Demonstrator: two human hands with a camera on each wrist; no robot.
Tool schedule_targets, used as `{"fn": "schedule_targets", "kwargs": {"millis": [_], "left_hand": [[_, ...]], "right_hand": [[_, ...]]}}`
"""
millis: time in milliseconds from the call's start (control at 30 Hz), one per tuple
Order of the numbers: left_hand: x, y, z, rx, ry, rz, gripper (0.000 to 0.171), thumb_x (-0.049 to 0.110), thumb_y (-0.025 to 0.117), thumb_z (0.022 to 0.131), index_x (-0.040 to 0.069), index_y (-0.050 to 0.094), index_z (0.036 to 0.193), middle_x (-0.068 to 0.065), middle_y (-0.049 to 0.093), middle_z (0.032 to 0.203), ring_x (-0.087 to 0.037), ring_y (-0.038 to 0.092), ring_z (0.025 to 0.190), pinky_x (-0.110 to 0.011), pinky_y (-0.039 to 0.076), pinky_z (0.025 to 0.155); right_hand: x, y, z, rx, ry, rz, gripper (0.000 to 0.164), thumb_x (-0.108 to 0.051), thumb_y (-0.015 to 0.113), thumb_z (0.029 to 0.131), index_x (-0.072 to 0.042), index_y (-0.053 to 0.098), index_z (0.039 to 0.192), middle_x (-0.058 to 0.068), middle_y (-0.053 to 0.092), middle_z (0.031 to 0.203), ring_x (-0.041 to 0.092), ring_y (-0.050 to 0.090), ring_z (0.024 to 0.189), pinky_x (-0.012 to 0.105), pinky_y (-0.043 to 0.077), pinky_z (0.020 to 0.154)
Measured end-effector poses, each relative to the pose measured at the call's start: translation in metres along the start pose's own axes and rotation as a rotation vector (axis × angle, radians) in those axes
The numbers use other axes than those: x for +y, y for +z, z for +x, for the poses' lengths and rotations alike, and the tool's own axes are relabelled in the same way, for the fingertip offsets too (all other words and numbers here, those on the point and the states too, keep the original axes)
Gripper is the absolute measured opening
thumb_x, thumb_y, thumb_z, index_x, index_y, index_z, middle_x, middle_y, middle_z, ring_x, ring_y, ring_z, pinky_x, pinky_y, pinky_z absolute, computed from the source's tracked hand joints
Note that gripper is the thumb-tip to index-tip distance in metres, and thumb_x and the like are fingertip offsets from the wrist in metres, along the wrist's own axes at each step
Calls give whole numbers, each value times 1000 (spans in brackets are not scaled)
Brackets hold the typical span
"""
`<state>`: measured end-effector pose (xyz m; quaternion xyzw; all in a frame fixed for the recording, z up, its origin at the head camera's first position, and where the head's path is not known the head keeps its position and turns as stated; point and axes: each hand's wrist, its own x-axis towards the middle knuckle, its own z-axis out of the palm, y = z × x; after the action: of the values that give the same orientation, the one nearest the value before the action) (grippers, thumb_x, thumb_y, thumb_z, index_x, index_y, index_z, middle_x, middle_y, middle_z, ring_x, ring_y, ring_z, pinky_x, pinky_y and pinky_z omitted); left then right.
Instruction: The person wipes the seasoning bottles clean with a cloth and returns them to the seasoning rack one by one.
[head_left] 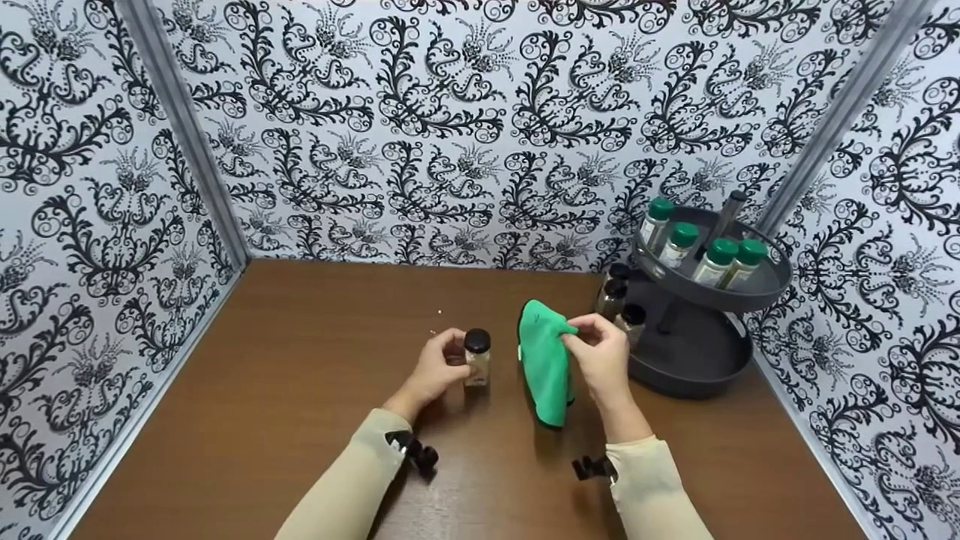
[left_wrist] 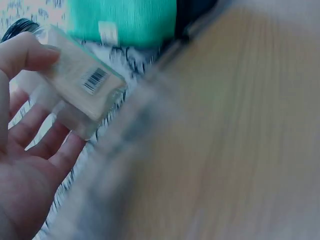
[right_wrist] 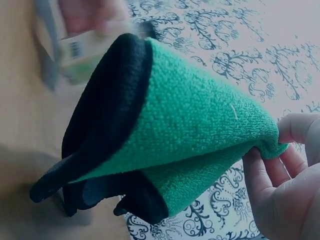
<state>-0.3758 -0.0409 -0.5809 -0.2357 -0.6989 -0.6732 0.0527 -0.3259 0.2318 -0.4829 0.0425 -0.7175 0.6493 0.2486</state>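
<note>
My left hand (head_left: pixel 436 366) grips a spice jar (head_left: pixel 478 367) with a black lid, held near upright over the brown table. In the left wrist view the jar (left_wrist: pixel 82 80) shows pale contents and a barcode label, with the thumb on one side and fingers on the other. My right hand (head_left: pixel 604 356) pinches a green cloth (head_left: pixel 546 367) by one edge. The cloth (right_wrist: pixel 200 110) hangs folded in the right wrist view, its black border toward the jar. Jar and cloth are apart.
A dark two-tier round rack (head_left: pixel 694 379) stands at the right back. Several green-capped jars (head_left: pixel 679 244) sit on its upper tier. Black-lidded jars (head_left: pixel 613 294) stand at its left side, partly hidden by my right hand. Small white specks lie on the table (head_left: pixel 337 322). Patterned walls enclose it.
</note>
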Motion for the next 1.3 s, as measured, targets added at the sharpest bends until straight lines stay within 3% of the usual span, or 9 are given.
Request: {"fn": "schedule_targets", "kwargs": {"millis": [167,300,400,633,733,967,1067,1200,1300], "left_hand": [[28,19,-2,-31,77,-52,42,-8,79,78,-7,66,118,-19,73,102,-23,72,97,-30,61,91],[41,30,-4,-48,88,-43,42,-6,81,79,-5,69,119,-23,74,104,-20,73,96,-32,62,91],[48,31,-4,-13,90,-23,41,-7,81,78,-4,70,117,-21,75,102,-14,72,93,-31,62,89],[70,31,-4,59,127,-65,42,-4,84,76,-4,71,115,-18,75,98,-16,72,90,-34,63,86],[72,32,-5,34,126,-37,42,-1,85,75,0,73,116,-13,75,95,-17,70,88,-36,63,82],[75,38,-8,-37,123,38,43,-1,84,75,5,75,117,-10,74,93,-14,70,86,-32,63,81],[81,37,-7,-24,142,28,43,-1,85,76,1,73,118,-15,74,94,-14,71,86,-32,64,82],[85,34,-5,10,154,-3,44,0,85,76,-1,72,118,-23,74,97,-21,72,88,-31,64,81],[83,32,-5,18,152,27,44,0,85,75,0,73,118,-23,76,98,-23,72,87,-31,64,79]], "right_hand": [[-5,12,-12,-59,-51,62,18,16,77,78,13,73,95,5,75,86,7,67,75,18,56,70],[-13,22,-25,-123,-171,137,16,17,76,80,13,72,95,0,75,86,7,72,78,20,59,69],[-12,29,-30,-153,-236,75,15,16,76,81,8,74,93,6,76,88,7,74,79,21,61,69],[3,36,-30,-288,-111,-255,19,6,77,78,-10,77,87,7,80,88,5,71,79,20,58,72],[2,34,-29,-265,-86,-200,20,9,75,78,-8,78,89,10,80,90,6,72,81,20,58,74],[-16,27,-34,-62,-251,51,16,16,76,80,7,75,93,17,77,89,6,74,81,19,60,71],[-13,29,-35,-106,-235,-31,18,16,74,79,3,76,91,13,77,88,5,74,82,19,60,72],[-6,31,-32,-241,-111,-173,20,12,73,77,-4,77,87,11,78,86,6,72,79,20,58,72],[-10,31,-31,-236,-88,-105,16,12,75,79,0,78,89,6,78,85,5,71,78,19,59,72]]}}
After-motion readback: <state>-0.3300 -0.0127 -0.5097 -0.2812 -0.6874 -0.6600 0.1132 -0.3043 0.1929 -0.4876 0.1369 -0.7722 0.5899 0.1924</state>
